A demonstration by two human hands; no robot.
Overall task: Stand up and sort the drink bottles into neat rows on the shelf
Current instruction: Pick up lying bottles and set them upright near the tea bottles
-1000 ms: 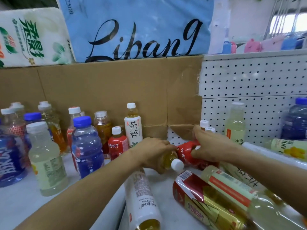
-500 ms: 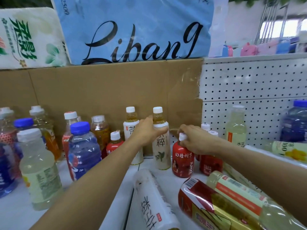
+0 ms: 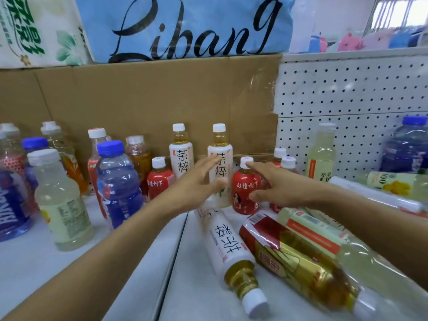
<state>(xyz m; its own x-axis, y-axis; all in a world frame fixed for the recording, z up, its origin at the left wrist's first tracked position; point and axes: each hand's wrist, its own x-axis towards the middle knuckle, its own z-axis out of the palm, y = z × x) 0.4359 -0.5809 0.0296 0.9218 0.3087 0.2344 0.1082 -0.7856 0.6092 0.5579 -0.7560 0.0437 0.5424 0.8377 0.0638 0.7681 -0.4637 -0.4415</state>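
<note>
Two white-labelled tea bottles stand side by side at the back, one (image 3: pixel 180 151) on the left and one (image 3: pixel 220 154) on the right. A small red bottle (image 3: pixel 245 188) stands just right of them. My left hand (image 3: pixel 196 186) hovers with spread fingers in front of the right tea bottle, holding nothing. My right hand (image 3: pixel 275 188) is spread beside the red bottle, off it. Lying on the shelf (image 3: pixel 115 269) in front are a white tea bottle (image 3: pixel 229 246), a red-and-gold bottle (image 3: pixel 291 258) and a pale yellow bottle (image 3: pixel 328 242).
Upright on the left stand blue bottles (image 3: pixel 118 181), a cloudy pale bottle (image 3: pixel 60 200), orange and red ones. More red bottles (image 3: pixel 287 165), a pale bottle (image 3: pixel 320 154) and a blue bottle (image 3: pixel 407 144) stand right by the pegboard. A cardboard wall (image 3: pixel 139 100) backs the shelf.
My left hand has let go of the right tea bottle, now standing upright. My right hand has released the red bottle's cap. Both hands have drawn back slightly with fingers spread.
</note>
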